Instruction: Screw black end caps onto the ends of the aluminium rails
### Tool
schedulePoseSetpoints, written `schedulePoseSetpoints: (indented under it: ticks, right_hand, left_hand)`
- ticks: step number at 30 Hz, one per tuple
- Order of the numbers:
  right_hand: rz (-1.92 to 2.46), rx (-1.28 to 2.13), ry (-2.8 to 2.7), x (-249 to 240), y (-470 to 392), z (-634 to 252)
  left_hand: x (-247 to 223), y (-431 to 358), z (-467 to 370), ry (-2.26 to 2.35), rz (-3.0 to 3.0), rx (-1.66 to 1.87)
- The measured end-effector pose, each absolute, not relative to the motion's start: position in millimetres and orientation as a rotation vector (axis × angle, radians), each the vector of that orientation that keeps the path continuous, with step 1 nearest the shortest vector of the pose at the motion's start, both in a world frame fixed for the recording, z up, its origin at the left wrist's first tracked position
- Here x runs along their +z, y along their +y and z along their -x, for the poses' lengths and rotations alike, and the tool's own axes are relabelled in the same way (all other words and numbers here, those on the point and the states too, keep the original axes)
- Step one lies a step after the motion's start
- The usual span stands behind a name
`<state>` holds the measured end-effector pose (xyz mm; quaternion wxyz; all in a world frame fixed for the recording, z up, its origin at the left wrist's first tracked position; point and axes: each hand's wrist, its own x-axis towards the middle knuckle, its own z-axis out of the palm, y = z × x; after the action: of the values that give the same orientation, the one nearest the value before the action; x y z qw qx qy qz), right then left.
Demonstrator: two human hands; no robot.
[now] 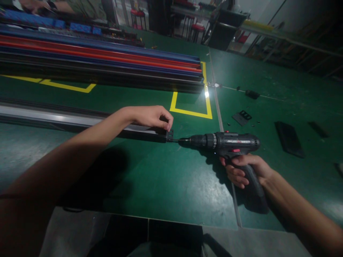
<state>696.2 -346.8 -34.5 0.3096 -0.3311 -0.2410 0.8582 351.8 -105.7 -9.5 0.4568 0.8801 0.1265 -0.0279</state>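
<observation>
Tilting the cordless drill (237,142) gripped in the right hand (248,169) risked jabbing the left hand (154,116) pinching the end cap (170,135).

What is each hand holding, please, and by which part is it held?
The right hand holds the drill by its handle. The left hand is at the small black piece on the end of the bar; whether it is gripped cannot be told.

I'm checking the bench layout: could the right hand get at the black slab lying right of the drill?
Probably not now: the right hand is wrapped around the drill. Otherwise, the way to the black slab looks free, with only green tabletop between.
</observation>
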Motion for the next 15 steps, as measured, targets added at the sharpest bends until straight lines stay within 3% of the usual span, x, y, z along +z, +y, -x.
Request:
schedulePoseSetpoints:
  ticks: [15]
  right_hand:
    - [0.897, 2.246, -0.646, -35.4, -347.6, -697.2]
  left_hand:
    - [-10.3, -104.7, -352.4, 0.311, -2.177, -0.068]
